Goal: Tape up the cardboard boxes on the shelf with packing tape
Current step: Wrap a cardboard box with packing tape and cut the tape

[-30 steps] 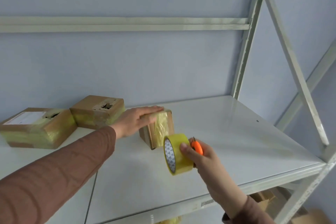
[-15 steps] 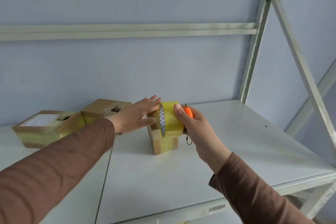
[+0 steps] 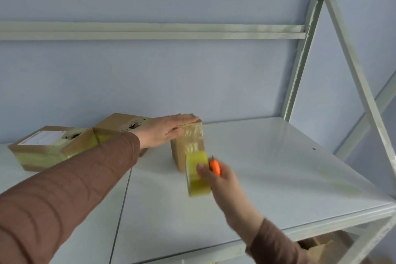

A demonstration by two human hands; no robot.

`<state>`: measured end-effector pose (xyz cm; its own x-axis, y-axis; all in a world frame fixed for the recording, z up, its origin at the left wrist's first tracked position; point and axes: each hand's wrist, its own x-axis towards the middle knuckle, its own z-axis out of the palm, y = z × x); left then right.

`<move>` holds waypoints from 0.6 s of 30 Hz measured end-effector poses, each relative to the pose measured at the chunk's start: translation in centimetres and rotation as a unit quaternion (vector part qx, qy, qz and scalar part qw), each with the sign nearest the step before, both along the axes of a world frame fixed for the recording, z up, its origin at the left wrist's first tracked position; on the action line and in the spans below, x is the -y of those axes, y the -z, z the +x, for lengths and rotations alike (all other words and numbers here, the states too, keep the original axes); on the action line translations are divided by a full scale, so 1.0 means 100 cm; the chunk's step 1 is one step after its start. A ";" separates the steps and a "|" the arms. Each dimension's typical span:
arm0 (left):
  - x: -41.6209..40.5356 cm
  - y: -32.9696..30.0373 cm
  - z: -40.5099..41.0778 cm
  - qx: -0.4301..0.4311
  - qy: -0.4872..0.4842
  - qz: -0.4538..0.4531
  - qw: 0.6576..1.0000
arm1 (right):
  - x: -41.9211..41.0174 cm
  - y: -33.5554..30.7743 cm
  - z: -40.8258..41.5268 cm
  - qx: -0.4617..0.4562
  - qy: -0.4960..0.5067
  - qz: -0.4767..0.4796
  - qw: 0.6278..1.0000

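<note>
Motion blur smears the right hand [image 3: 222,180] and the tape roll [image 3: 197,174]. The left hand [image 3: 166,130] covers the top of the upright box [image 3: 189,147]. Its sleeve [image 3: 70,188] hides part of the middle box [image 3: 120,123]. More cardboard [image 3: 317,244] below the shelf [image 3: 267,167] is mostly hidden.

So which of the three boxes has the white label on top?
The leftmost box, farthest from both hands; the middle box and the held box show none.
</note>
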<state>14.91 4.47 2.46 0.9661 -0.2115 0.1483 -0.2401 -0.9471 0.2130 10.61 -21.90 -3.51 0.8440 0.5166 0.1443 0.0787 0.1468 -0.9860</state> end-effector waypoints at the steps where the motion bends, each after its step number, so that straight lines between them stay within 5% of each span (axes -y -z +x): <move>1: -0.001 0.001 0.003 -0.008 0.001 0.032 0.999 | 0.003 0.013 -0.009 -0.024 0.003 -0.036 0.999; 8: 0.004 0.022 -0.004 0.023 -0.042 0.021 0.999 | -0.004 0.025 -0.019 -0.048 0.032 -0.080 0.995; 11: 0.016 0.037 -0.024 0.029 -0.094 -0.145 0.984 | -0.006 0.026 -0.024 -0.048 0.030 -0.073 0.996; 12: 0.023 0.045 -0.034 0.080 -0.132 -0.255 0.954 | -0.006 0.025 -0.024 -0.055 0.030 -0.068 0.996; 15: 0.058 0.066 -0.058 0.231 -0.270 -0.523 0.775 | -0.007 0.025 -0.022 -0.064 0.014 -0.066 0.996; 18: 0.094 0.073 -0.060 0.027 -0.244 -0.589 0.770 | -0.004 0.028 -0.017 -0.040 0.000 -0.084 0.996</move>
